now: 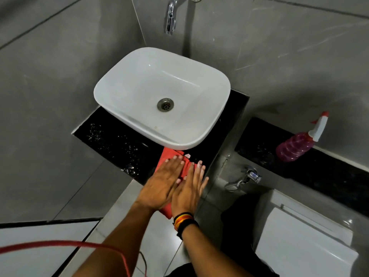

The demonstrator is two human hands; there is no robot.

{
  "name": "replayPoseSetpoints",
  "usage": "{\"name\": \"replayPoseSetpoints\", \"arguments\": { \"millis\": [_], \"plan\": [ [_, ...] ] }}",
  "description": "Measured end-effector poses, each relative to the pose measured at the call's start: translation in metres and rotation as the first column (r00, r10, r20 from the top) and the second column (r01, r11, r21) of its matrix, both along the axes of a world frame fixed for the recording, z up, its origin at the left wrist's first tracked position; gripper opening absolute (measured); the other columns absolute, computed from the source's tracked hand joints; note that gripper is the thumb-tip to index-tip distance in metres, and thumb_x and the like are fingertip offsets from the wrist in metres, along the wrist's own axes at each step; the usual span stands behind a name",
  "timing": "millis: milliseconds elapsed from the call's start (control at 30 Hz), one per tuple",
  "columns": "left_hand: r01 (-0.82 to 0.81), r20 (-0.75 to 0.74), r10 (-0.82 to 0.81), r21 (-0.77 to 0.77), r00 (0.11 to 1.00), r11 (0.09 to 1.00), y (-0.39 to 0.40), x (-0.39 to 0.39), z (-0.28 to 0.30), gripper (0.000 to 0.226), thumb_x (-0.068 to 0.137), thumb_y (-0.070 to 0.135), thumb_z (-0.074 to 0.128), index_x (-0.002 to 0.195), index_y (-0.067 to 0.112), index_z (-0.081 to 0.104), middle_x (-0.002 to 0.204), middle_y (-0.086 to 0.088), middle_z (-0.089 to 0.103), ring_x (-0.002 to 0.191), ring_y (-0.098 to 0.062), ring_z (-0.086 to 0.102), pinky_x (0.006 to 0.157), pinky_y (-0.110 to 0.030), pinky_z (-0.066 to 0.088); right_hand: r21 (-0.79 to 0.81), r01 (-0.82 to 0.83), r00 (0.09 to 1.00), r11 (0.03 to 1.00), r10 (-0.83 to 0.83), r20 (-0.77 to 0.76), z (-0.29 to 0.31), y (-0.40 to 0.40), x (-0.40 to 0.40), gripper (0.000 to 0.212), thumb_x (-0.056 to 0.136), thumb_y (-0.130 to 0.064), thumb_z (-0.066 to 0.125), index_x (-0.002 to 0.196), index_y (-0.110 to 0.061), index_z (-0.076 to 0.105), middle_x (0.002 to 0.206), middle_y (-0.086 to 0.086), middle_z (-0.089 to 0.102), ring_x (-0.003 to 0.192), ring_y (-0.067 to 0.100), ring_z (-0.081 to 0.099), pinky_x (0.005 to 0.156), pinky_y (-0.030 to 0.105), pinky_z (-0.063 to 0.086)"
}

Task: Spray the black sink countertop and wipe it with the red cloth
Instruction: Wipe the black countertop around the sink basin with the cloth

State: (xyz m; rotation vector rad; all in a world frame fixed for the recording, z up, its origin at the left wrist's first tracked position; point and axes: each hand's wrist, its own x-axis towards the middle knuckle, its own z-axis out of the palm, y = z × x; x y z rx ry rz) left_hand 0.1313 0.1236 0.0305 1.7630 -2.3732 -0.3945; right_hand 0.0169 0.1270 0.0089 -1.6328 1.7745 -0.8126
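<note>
The red cloth [167,156] lies on the front edge of the black sink countertop [111,136], just below the white basin [161,94]. My left hand [162,181] and my right hand [189,188] both press flat on the cloth, fingers stretched out side by side. Part of the cloth hangs over the counter's front edge under my right wrist. Droplets glisten on the black surface left of the cloth. The pink spray bottle [295,145] with a white and red trigger head stands on a black ledge at the right, away from both hands.
A chrome faucet [170,17] juts from the grey wall above the basin. A small chrome tap [244,177] sits low on the wall right of the counter. A white toilet tank [305,236] is at the bottom right. A red cord [79,243] runs across the lower left.
</note>
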Motion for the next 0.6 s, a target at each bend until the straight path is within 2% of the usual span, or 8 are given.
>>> {"name": "replayPoseSetpoints", "arguments": {
  "millis": [100, 200, 300, 400, 500, 600],
  "plan": [
    [0.029, -0.012, -0.028, 0.047, 1.000, 0.998, -0.008, -0.006, -0.009, 0.062, 0.108, 0.035, 0.020, 0.163, 0.008, 0.017, 0.174, -0.008, 0.013, 0.162, -0.019, 0.007, 0.130, -0.048, 0.019, 0.006, -0.023, 0.998, 1.000, 0.023, -0.066, -0.013, -0.006, -0.005, 0.060, 0.104, -0.022, 0.026, 0.162, -0.006, 0.018, 0.172, 0.004, 0.005, 0.160, 0.018, -0.004, 0.129, 0.048, -0.002],
    [0.111, -0.034, -0.109, 0.049, 0.993, 0.993, -0.014, 0.011, -0.012, 0.060, 0.108, 0.031, 0.027, 0.164, 0.010, 0.018, 0.174, -0.005, 0.014, 0.162, -0.018, 0.009, 0.132, -0.044, 0.015, -0.002, 0.012, 0.996, 1.000, -0.012, -0.087, -0.019, -0.006, -0.001, 0.058, 0.108, -0.026, 0.026, 0.162, -0.007, 0.015, 0.173, 0.003, 0.007, 0.160, 0.017, -0.003, 0.128, 0.047, 0.000],
    [0.162, 0.007, -0.163, 0.072, 0.987, 0.984, -0.027, 0.046, -0.008, 0.060, 0.106, 0.029, 0.031, 0.162, 0.008, 0.025, 0.172, -0.008, 0.020, 0.161, -0.021, 0.014, 0.132, -0.040, 0.011, -0.020, 0.023, 0.992, 1.000, -0.026, -0.120, -0.021, -0.006, 0.003, 0.062, 0.107, -0.036, 0.026, 0.161, -0.005, 0.022, 0.172, 0.007, 0.015, 0.160, 0.021, 0.005, 0.129, 0.049, 0.004],
    [0.096, 0.027, -0.099, 0.111, 0.995, 0.989, -0.041, 0.096, -0.006, 0.060, 0.108, 0.037, 0.027, 0.159, 0.006, 0.033, 0.168, -0.011, 0.030, 0.158, -0.026, 0.025, 0.131, -0.045, 0.017, -0.013, 0.026, 0.979, 1.000, -0.028, -0.203, -0.026, -0.009, 0.004, 0.060, 0.106, -0.035, 0.029, 0.157, -0.003, 0.032, 0.169, 0.011, 0.024, 0.159, 0.027, 0.015, 0.127, 0.054, 0.014],
    [-0.010, 0.020, 0.007, 0.129, 1.000, 0.992, -0.054, 0.143, -0.003, 0.072, 0.109, 0.049, 0.016, 0.152, -0.001, 0.044, 0.160, -0.020, 0.041, 0.151, -0.037, 0.037, 0.125, -0.055, 0.026, 0.009, 0.002, 0.956, 1.000, 0.001, -0.293, -0.028, -0.009, 0.004, 0.059, 0.107, -0.035, 0.027, 0.156, -0.002, 0.035, 0.167, 0.012, 0.028, 0.157, 0.029, 0.019, 0.125, 0.056, 0.019],
    [-0.105, 0.034, 0.103, 0.082, 0.994, 0.991, -0.068, 0.184, -0.001, 0.073, 0.109, 0.047, 0.019, 0.144, -0.007, 0.052, 0.153, -0.028, 0.047, 0.143, -0.046, 0.045, 0.125, -0.050, 0.023, 0.015, -0.006, 0.957, 1.000, 0.010, -0.290, -0.031, -0.009, 0.003, 0.060, 0.108, -0.036, 0.024, 0.157, -0.003, 0.031, 0.169, 0.010, 0.023, 0.159, 0.026, 0.012, 0.126, 0.055, 0.016]
  ]
}}
